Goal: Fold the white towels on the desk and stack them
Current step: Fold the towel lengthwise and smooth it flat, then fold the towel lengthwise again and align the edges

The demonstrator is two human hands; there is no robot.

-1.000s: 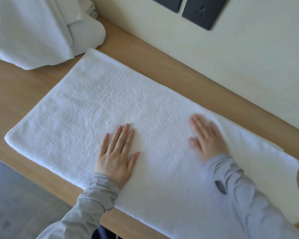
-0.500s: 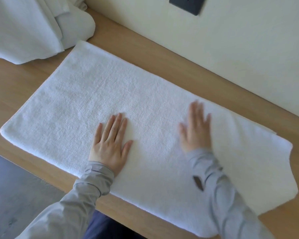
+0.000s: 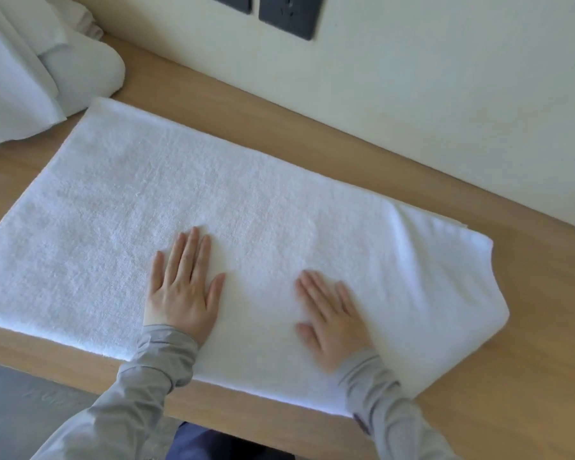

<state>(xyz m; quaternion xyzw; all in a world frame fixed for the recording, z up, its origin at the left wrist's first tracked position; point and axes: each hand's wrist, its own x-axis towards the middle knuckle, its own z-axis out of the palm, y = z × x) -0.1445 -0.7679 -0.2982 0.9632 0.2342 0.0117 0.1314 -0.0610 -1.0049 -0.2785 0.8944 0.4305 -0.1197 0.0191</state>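
A white towel [image 3: 140, 207], folded into a long rectangle, lies flat across the wooden desk [image 3: 528, 386]. My left hand [image 3: 184, 287] presses flat on its middle with straight fingers. My right hand [image 3: 332, 320] lies flat on the towel further right, fingers spread and slightly blurred. The towel's right end is uneven, with a raised crease and a rounded corner. More white towels [image 3: 30, 68] lie in a loose heap at the desk's far left.
A cream wall [image 3: 445, 94] runs along the desk's back edge, with dark socket plates [image 3: 291, 14] near the top. The desk's front edge drops to a grey floor [image 3: 30, 400] at the lower left. Bare wood shows to the right of the towel.
My right hand has slid back toward me across the towel, from near its far edge to its near half. My left hand has stayed pressed in place.
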